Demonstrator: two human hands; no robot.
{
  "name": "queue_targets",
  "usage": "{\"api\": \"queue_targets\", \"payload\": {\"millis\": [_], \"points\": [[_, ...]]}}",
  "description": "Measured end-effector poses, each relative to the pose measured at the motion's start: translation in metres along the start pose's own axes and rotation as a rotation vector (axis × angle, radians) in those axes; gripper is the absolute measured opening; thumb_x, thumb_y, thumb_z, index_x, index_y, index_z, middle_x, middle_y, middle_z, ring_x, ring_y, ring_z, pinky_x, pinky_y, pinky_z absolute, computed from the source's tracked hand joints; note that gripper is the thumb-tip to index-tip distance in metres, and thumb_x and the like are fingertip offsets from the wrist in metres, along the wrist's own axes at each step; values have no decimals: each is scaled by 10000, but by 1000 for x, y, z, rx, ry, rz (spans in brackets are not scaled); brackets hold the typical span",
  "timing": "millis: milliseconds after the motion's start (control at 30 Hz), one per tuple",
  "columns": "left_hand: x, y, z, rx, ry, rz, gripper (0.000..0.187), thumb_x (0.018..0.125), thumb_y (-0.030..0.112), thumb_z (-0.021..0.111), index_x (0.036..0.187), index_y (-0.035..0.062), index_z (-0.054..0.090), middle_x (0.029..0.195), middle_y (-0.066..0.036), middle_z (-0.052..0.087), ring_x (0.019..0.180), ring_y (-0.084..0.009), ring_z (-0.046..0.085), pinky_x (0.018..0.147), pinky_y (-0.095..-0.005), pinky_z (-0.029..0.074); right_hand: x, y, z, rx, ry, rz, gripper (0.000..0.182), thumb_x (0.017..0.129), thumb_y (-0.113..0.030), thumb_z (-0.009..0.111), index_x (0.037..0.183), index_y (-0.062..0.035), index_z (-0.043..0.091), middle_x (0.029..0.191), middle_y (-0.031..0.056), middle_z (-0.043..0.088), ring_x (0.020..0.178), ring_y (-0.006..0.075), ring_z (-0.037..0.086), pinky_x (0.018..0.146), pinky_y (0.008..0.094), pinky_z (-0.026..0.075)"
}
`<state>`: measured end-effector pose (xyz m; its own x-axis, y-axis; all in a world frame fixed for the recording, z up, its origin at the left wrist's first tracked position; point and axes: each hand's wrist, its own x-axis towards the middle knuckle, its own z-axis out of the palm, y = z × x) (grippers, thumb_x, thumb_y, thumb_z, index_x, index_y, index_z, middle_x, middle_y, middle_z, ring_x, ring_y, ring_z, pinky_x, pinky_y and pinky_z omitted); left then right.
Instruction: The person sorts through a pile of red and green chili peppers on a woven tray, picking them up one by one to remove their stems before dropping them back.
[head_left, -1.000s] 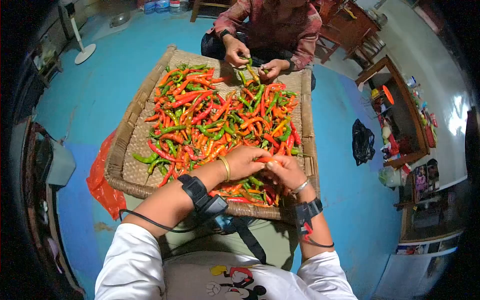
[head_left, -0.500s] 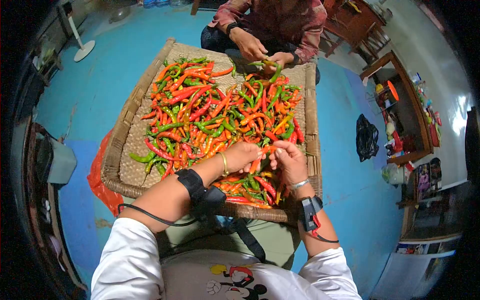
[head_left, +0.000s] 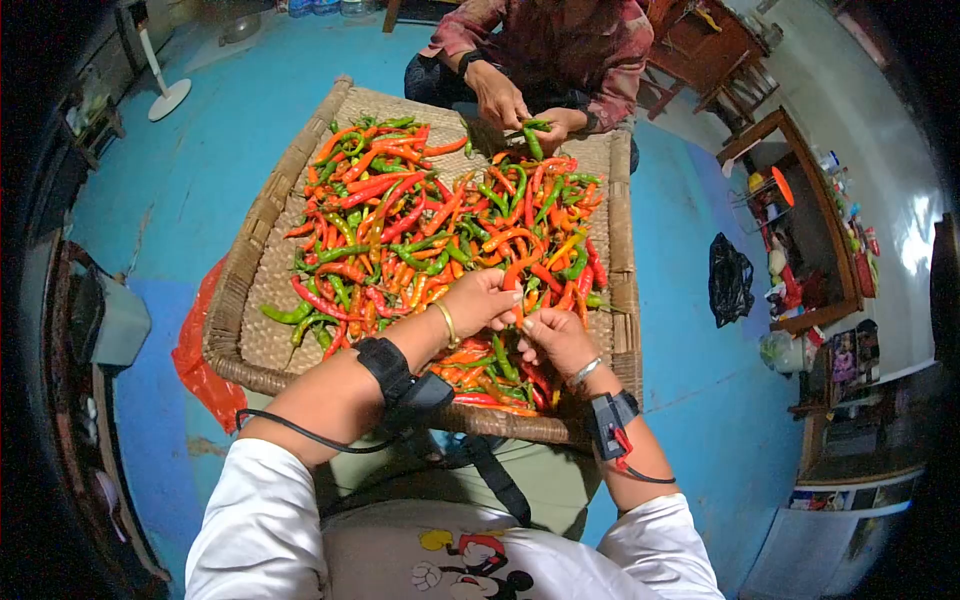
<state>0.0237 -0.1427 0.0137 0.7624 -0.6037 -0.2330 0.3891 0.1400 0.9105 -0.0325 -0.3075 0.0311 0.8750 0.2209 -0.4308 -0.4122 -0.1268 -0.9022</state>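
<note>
An orange-red chili pepper [head_left: 515, 275] is held upright between the fingers of my left hand [head_left: 478, 302]. My right hand [head_left: 562, 342] is closed in a pinch at the pepper's lower end, close to the left fingertips. What exactly lies between the right fingertips is partly hidden. Both hands are over the near right part of a woven bamboo tray [head_left: 235, 310], above a heap of red, orange and green chili peppers [head_left: 400, 215]. A smaller pile of peppers [head_left: 490, 380] lies beneath my hands, at the tray's near edge.
Across the tray sits another person [head_left: 560, 50], whose hands hold green chili peppers [head_left: 535, 138]. A red plastic bag [head_left: 205, 355] lies by the tray's left side. On the blue floor to the right is a black plastic bag [head_left: 731, 280], near a wooden cabinet [head_left: 845, 235].
My left hand now holds the chili pepper upright, where both hands pinched an orange pepper before. My right hand has moved down and slightly left. The other person's hands have shifted slightly.
</note>
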Motion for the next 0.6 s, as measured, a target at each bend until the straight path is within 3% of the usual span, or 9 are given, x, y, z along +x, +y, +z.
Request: {"api": "queue_targets", "payload": {"millis": [100, 267, 367, 433, 500, 567, 600], "points": [[0, 0, -2, -137, 38, -30, 110, 803, 163, 502, 851, 65, 494, 699, -4, 544, 566, -54, 518, 488, -164, 434, -2, -5, 1, 157, 10, -3, 134, 817, -169, 474, 780, -45, 509, 618, 41, 553, 472, 88, 502, 427, 199, 403], [-1, -1, 1, -242, 55, -68, 113, 805, 167, 496, 820, 56, 480, 679, -12, 529, 521, -63, 511, 437, -165, 419, -3, -4, -4, 99, -23, 11, 160, 823, -172, 465, 772, -29, 515, 574, 38, 542, 446, 86, 489, 405, 197, 398], [2, 0, -4, -152, 34, -104, 167, 814, 228, 480, 807, 61, 488, 689, -7, 526, 529, -66, 513, 438, -171, 415, -6, -9, -6, 114, 47, 11, 192, 826, -188, 458, 744, -26, 521, 546, 32, 530, 439, 85, 485, 407, 191, 399], [5, -7, -7, 88, 17, -81, 234, 820, 294, 457, 796, 64, 493, 684, -3, 522, 527, -76, 511, 439, -188, 413, -8, -14, -11, 38, 76, 31, 197, 821, -185, 454, 720, -32, 526, 532, 26, 518, 415, 86, 463, 401, 196, 383], [10, -18, -9, 122, 16, -96, 263, 821, 306, 444, 770, 55, 504, 670, -9, 523, 511, -92, 505, 446, -206, 416, -8, -32, -17, -129, 53, -25, 212, 819, -177, 451, 684, -29, 521, 524, 23, 512, 430, 95, 475, 416, 209, 391], [15, -31, -13, 350, -53, -74, 246, 819, 272, 443, 759, 45, 516, 656, -15, 527, 507, -105, 505, 459, -227, 428, -1, -57, -27, -186, 98, -124, 188, 818, -182, 455, 764, -22, 540, 550, 27, 521, 446, 97, 489, 422, 217, 402], [9, -26, -12, 319, -62, -135, 232, 810, 243, 451, 749, 33, 529, 652, -26, 538, 516, -111, 514, 482, -249, 441, 5, -68, -28, -73, 161, -186, 191, 815, -193, 461, 872, -23, 524, 596, 39, 533, 461, 102, 499, 428, 225, 411]]}}
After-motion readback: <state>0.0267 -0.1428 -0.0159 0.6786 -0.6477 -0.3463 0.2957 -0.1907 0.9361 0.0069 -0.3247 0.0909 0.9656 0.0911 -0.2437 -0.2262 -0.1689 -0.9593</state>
